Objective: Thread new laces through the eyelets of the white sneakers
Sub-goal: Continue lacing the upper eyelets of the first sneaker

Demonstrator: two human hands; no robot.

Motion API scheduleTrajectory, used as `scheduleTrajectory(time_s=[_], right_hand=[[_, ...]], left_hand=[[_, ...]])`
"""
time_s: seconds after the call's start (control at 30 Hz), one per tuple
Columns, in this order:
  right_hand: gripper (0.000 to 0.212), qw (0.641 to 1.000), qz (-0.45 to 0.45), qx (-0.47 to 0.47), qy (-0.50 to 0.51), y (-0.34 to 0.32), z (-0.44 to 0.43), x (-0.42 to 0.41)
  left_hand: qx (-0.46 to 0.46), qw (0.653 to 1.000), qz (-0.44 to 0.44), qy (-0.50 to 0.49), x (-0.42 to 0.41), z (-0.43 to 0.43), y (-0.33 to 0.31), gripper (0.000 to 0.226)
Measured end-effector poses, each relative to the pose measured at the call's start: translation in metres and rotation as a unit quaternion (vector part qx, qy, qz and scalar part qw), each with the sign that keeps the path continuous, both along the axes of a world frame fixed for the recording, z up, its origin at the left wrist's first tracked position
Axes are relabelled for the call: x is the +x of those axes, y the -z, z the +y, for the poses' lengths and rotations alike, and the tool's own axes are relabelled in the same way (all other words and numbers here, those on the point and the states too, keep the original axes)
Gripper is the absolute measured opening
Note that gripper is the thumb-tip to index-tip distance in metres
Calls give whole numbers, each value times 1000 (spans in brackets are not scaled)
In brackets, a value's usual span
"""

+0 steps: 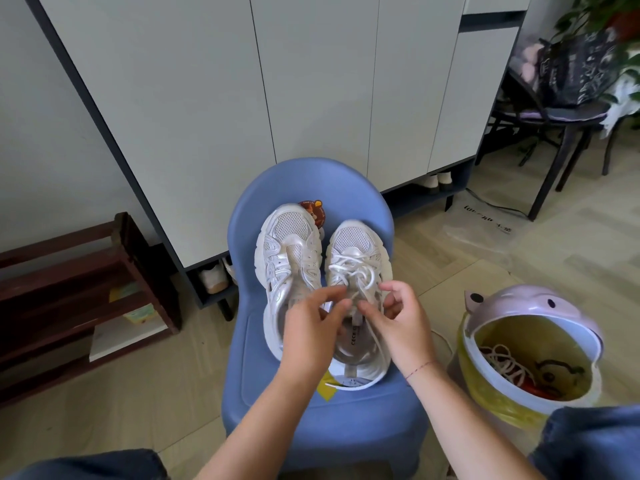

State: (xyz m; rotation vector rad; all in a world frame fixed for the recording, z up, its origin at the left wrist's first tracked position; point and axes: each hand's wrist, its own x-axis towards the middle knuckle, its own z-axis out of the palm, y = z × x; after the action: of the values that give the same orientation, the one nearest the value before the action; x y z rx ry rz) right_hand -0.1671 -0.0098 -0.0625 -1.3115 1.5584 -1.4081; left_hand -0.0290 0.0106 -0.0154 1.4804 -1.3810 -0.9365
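Observation:
Two white sneakers stand side by side on a small blue chair [363, 407], toes pointing away from me. The left sneaker [289, 251] has no lace in it. The right sneaker [355, 247] carries a white lace [349, 268] crossed loosely through its upper eyelets. My left hand [311, 327] and my right hand [403, 320] meet over the right sneaker's tongue, each pinching a strand of the lace between thumb and fingers. My hands hide the sneaker's top eyelets.
A pink bin [530, 351] with a yellow liner stands on the floor to the right, with old laces and rubbish inside. A dark wooden rack [86, 289] is at the left, a tall cabinet [277, 81] behind the chair, and a black chair [554, 116] at the far right.

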Motion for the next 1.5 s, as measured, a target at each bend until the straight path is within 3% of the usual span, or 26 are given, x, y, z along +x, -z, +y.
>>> scheduleTrajectory(time_s=[0.13, 0.3, 0.47, 0.57, 0.67, 0.77, 0.9, 0.97, 1.1, 1.17, 1.23, 1.3, 1.4, 1.5], right_hand=[[21, 1000, -5, -3, -17, 2, -5, -2], [9, 997, 75, -36, -2, 5, -2, -7], [13, 994, 102, -32, -1, 4, -3, -10], [13, 993, 117, -35, 4, 3, -1, -12], [6, 994, 104, -27, 8, 0, 1, -12], [4, 996, 89, -18, 4, -1, 2, -13], [5, 995, 94, -12, -1, -1, 2, -12], [8, 995, 99, -9, 4, -2, 3, -11], [12, 998, 61, 15, 15, -7, 7, -7], [13, 997, 56, 43, 16, -10, 10, -6], [19, 995, 69, 76, 10, -9, 16, -7], [25, 989, 90, 114, 5, -6, 26, -6], [30, 983, 104, 150, -9, 1, 38, -5], [28, 980, 105, 169, -11, -3, 39, -4]], left_hand=[[-1, 998, -24, 52, -14, -7, -3, 20], [-83, 980, -179, 36, -19, -17, 8, 22], [-61, 965, -251, 40, -21, -29, 13, 16], [-44, 983, -172, 37, -20, -29, 10, 17], [-3, 999, -2, -41, -3, -22, 9, 14], [11, 974, 131, -185, 29, -17, 6, 14], [-44, 940, 191, -280, 63, -14, -6, 17], [-35, 954, 167, -248, 66, -12, -8, 16], [62, 996, 53, -38, 48, -2, -11, 22], [69, 997, -6, 27, 38, 3, -7, 44], [42, 997, -47, 33, 32, 5, -3, 52], [23, 997, -56, 40, 31, 7, 1, 44], [42, 989, -63, 128, 29, 13, -1, 29], [60, 982, -90, 158, 30, 16, 0, 30]])
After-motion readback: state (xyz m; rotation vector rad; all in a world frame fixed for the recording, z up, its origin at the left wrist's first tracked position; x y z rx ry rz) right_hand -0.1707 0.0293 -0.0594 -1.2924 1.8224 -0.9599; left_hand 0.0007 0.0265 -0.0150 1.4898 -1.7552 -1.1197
